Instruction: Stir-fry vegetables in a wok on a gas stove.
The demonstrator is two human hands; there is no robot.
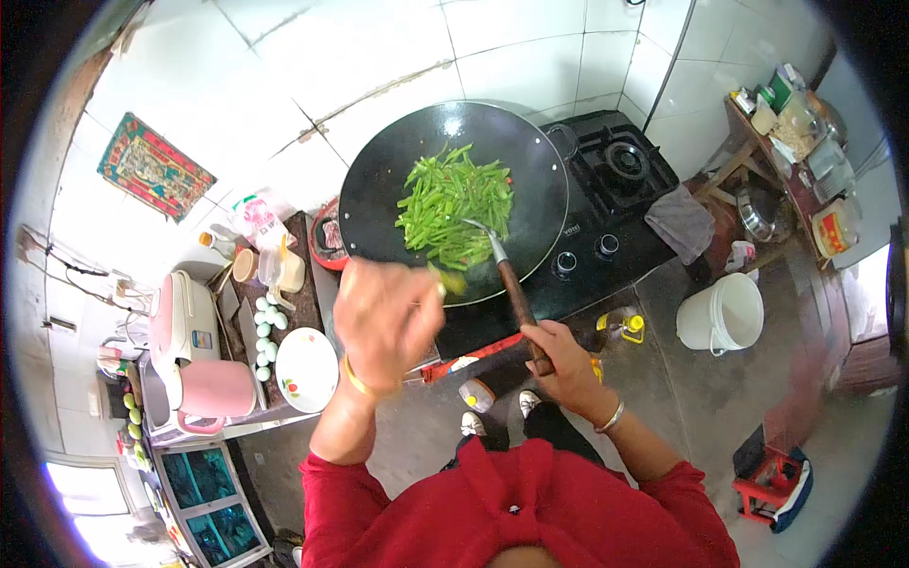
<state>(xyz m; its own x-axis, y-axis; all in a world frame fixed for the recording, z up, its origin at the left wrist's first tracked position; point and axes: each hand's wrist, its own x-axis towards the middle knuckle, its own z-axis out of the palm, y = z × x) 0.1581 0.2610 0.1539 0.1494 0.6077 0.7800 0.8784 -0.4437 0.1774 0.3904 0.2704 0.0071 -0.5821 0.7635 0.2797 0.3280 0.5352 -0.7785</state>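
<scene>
My right hand (pixel 564 362) grips the wooden handle of a metal wok spatula (pixel 520 302). The spatula's far end rests in a heap of cut green vegetables (pixel 454 199), with a few red bits among them. They lie in a large black wok (pixel 376 163) on the gas stove (pixel 589 266). Blurred by motion, my left hand (pixel 387 323) is over the wok's near left rim with its fingers curled. A smeared yellow-green patch shows beside its fingertips; I cannot tell whether the hand holds it.
Left on the counter are a white bowl (pixel 307 369), several pale eggs (pixel 267 334), a pink kettle (pixel 216 388) and a rice cooker (pixel 186 312). A second burner (pixel 626 160) is right of the wok. An oil bottle (pixel 625 326) and a white bucket (pixel 721 312) stand on the floor.
</scene>
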